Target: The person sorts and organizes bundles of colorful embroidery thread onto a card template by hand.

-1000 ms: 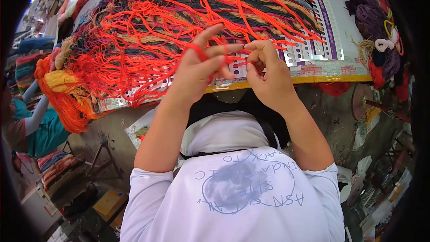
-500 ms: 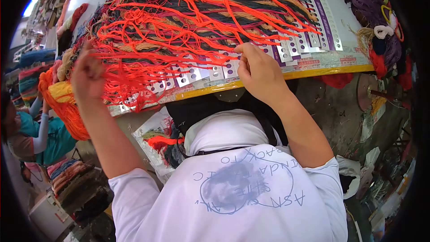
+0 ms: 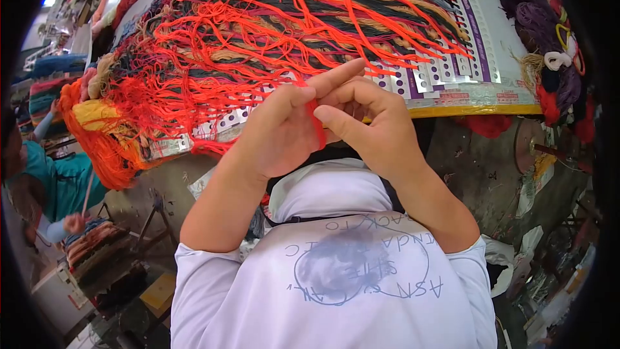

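Bright orange-red thread [image 3: 318,123] passes between my two hands near the table's front edge. My left hand [image 3: 287,126] has its palm turned up, the index finger stretched out and the thread running across the palm. My right hand [image 3: 371,113] is beside it, thumb and fingers curled in around the thread and touching the left fingers. Behind them lie many orange, black, tan and pink strands [image 3: 258,32], spread over the table. White and purple cards with punched holes [image 3: 476,32] hold strand ends along the front and right.
The table's yellow front edge [image 3: 478,110] runs below the cards. Purple, white and red yarn bundles [image 3: 549,32] hang at the right. Orange and yellow skeins [image 3: 97,129] hang at the left. Further left is a person in teal [image 3: 55,178] beside stacked yarn.
My left hand has come from the far left to the centre and now meets my right hand. Thread now lies across the left palm. The person at the left has moved an arm down.
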`<state>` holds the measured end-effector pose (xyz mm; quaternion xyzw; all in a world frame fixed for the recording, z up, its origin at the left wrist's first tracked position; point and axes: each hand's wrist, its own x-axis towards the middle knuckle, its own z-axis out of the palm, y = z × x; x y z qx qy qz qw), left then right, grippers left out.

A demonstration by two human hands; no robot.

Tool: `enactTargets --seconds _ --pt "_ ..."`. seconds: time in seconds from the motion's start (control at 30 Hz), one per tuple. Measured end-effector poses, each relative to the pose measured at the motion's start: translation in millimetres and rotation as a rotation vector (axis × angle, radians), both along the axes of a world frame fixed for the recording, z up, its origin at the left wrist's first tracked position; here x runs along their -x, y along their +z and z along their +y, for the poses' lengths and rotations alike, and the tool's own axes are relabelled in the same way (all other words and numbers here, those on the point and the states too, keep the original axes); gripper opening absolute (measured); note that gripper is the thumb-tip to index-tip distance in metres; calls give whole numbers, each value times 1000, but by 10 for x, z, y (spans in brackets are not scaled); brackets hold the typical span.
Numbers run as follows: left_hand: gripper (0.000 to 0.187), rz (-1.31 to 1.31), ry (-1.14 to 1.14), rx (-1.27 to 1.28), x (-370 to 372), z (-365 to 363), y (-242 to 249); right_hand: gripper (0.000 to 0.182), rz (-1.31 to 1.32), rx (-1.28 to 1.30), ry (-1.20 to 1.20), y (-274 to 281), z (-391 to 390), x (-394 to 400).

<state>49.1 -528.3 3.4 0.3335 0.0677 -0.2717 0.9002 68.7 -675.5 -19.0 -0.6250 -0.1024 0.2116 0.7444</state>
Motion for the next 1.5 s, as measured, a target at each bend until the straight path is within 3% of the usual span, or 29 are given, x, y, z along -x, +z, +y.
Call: enactTargets --seconds 0.17,0.27,0.43,0.57,0.63,0.9,0.93,0.97,1.0,1.03,1.1,1.13,1.17,1.2,1.23,1.27,1.33,1.37,1.43,1.47,1.5 --pt "69 -81 -53 47 12 -20 -81 9 189 -20 -23 -24 -40 19" --pt "70 -73 -16 36 33 -46 -51 8 120 -50 -43 -24 -24 41" --pt "64 -45 75 -56 63 -115 -33 5 -96 135 -111 -1 12 53" --pt "64 -34 58 16 54 -75 -87 5 -83 8 -94 -136 -11 59" --pt "64 -35 59 41 48 -47 -113 6 128 -160 -43 -144 -27 48" --pt "55 -150 67 -74 -4 278 -183 2 376 -425 -54 -52 -133 -40" --pt "41 -12 253 -166 33 263 -58 4 464 -424 -24 -78 -230 -72" --pt "29 -103 212 71 29 466 -137 6 580 -545 11 -76 -357 -123" --pt "25 -191 167 308 45 806 -196 8 684 -751 85 -163 -581 -224" --pt "22 -140 276 358 116 1157 -106 13 712 -742 -49 -113 -871 -316" --pt "8 -242 553 144 401 1993 -30 21 600 -738 -192 -69 -1768 -512" --pt "9 -100 910 -53 539 2298 107 19 574 -715 -376 -36 -2297 -538" --pt "10 20 1247 -314 675 2751 112 16 571 -721 -387 -23 -2855 -573" --pt "10 -58 1105 -29 923 3285 47 18 532 -729 -360 -144 -3588 -586" --pt "11 -135 945 246 1177 3776 -21 23 470 -540 -606 -94 -4106 -501" --pt "11 -146 1023 222 1374 4168 -22 28 486 -525 -728 -197 -4887 -439" --pt "11 -174 1158 156 1493 4484 39 35 365 -427 -1215 -301 -6384 -286" --pt "10 -189 1219 115 1485 4498 133 37 287 -515 -1283 -229 -6885 -236" --pt "5 -314 1030 4 1073 3564 457 37 51 -281 -1042 244 -6344 -340" --pt "3 -354 914 -24 834 3002 533 27 40 -249 -897 455 -5447 -459" --pt "15 -276 898 -123 660 2600 481 10 11 -237 -947 522 -4381 -537"
